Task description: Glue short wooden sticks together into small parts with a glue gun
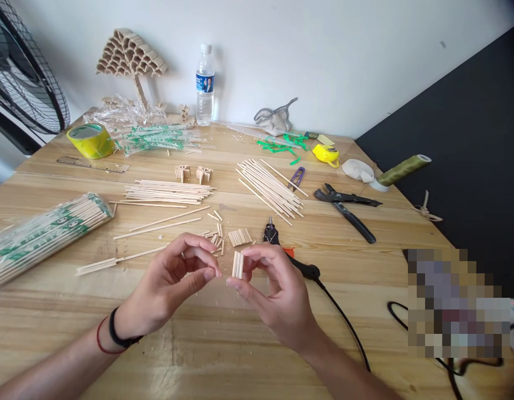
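Beyond the fingers lie loose sticks (270,186); black pliers (346,205) sit off to their right, yellow tape (91,140) far left.

— What sort of place is this?
— A home craft workshop: a wooden desk (248,328) strewn with bamboo sticks (271,186), pliers (346,208), a glue gun (292,258), with a stick-built tree model (131,58) at its far edge.

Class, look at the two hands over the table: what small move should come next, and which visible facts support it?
Probably bring the left hand across to steady the short stick bundle pinched in the right hand. The left fingertips are pinched close beside it, whether on anything I cannot tell, and the glue gun lies untouched just behind.
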The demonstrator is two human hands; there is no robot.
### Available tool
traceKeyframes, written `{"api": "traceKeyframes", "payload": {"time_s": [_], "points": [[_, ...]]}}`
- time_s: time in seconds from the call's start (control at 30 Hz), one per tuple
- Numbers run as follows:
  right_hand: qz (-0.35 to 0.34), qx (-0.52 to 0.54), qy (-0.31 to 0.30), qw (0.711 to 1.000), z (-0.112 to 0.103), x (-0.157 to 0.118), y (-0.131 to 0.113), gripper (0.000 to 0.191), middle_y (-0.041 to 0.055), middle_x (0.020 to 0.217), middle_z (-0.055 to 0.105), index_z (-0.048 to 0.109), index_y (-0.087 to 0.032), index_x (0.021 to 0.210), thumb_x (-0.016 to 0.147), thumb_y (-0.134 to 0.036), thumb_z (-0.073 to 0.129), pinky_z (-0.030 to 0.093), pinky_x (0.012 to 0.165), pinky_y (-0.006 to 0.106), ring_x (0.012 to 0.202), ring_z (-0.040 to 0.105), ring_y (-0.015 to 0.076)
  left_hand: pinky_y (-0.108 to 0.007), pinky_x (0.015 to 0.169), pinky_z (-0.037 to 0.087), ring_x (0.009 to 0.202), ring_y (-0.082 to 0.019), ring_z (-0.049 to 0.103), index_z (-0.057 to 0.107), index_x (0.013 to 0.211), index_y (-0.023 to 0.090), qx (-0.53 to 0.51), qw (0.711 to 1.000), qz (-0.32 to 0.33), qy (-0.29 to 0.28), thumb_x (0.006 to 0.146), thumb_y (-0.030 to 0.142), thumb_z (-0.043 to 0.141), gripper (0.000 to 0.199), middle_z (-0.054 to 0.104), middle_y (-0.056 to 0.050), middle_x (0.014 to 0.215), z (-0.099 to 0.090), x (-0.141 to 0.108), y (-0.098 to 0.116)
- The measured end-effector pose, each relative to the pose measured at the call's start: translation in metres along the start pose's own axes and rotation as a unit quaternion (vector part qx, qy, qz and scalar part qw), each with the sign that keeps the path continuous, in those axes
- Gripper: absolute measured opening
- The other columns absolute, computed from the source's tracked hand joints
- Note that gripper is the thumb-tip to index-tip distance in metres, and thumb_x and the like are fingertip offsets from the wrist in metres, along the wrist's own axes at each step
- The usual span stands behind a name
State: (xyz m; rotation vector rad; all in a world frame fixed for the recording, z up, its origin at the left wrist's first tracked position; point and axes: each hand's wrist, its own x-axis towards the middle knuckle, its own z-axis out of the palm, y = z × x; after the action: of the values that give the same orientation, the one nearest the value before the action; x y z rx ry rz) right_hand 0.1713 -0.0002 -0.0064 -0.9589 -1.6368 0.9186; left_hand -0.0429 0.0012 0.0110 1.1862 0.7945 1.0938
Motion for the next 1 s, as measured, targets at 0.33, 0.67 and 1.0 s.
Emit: {"api": "traceKeyframes", "payload": {"time_s": [0.33, 0.67, 1.0], "points": [[0.017, -0.051, -0.058, 0.997, 0.0009, 0.0057, -0.0031, 0.028, 0.0008, 0.092, 0.067, 0.064, -0.025, 0.108, 0.087, -0.023, 0.082, 0.056, 0.075, 0.032, 0.081, 0.063, 0.0174, -0.026, 0.059, 0.035, 0.065, -0.013, 0.043, 0.066, 0.102, 0.021, -0.033, 0.997, 0.007, 0.069, 0.097, 0.020, 0.057, 0.010, 0.052, 0.000, 0.080, -0.0031, -0.0013, -0.0018], [0.027, 0.013, -0.064, 0.997, -0.0002, 0.0045, -0.0029, 0.031, 0.0014, 0.098, 0.067, 0.065, -0.026, 0.111, 0.086, -0.024, 0.084, 0.055, 0.082, 0.033, 0.087, 0.063, 0.0181, -0.023, 0.058, 0.038, 0.067, -0.011, 0.048, 0.059, 0.101, 0.023, 0.065, 0.995, 0.022, 0.068, 0.102, 0.023, 0.063, 0.004, 0.061, 0.000, 0.091, -0.0069, 0.0012, -0.0057], [0.090, 0.147, -0.071, 0.983, -0.0023, 0.0061, -0.0034, 0.032, -0.0015, 0.097, 0.064, 0.068, -0.029, 0.111, 0.085, -0.023, 0.086, 0.053, 0.083, 0.031, 0.085, 0.060, 0.0156, -0.024, 0.067, 0.051, 0.080, -0.015, 0.069, 0.068, 0.096, 0.019, 0.119, 0.990, 0.028, 0.071, 0.094, 0.023, 0.076, 0.010, 0.073, -0.004, 0.092, -0.0032, 0.0056, -0.0064]]}}
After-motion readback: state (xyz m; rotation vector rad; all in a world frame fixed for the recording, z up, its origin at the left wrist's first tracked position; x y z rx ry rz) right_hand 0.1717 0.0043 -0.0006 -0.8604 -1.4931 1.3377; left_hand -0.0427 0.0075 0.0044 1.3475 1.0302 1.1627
